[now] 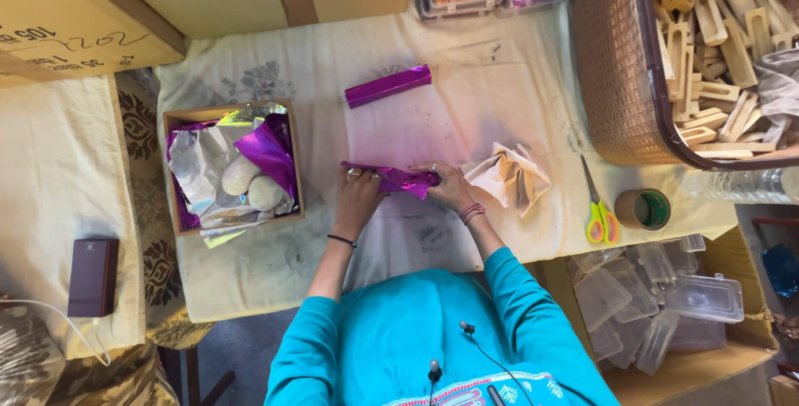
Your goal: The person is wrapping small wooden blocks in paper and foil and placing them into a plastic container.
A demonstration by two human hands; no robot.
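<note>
My left hand (358, 194) and my right hand (450, 186) both grip a sheet of shiny purple foil (391, 177) folded around something on the cream cloth-covered table (466, 81). What lies inside the foil is hidden. A finished long purple-wrapped piece (388, 86) lies farther back. A crumpled beige paper (509, 175) rests just right of my right hand.
A wooden box (176, 175) at the left holds silver and purple foil and two pale oval lumps. A brown woven basket (612, 73) of wooden pieces stands at the right, with yellow-green scissors (598, 206), a tape roll (643, 209) and clear plastic boxes (657, 298) near it.
</note>
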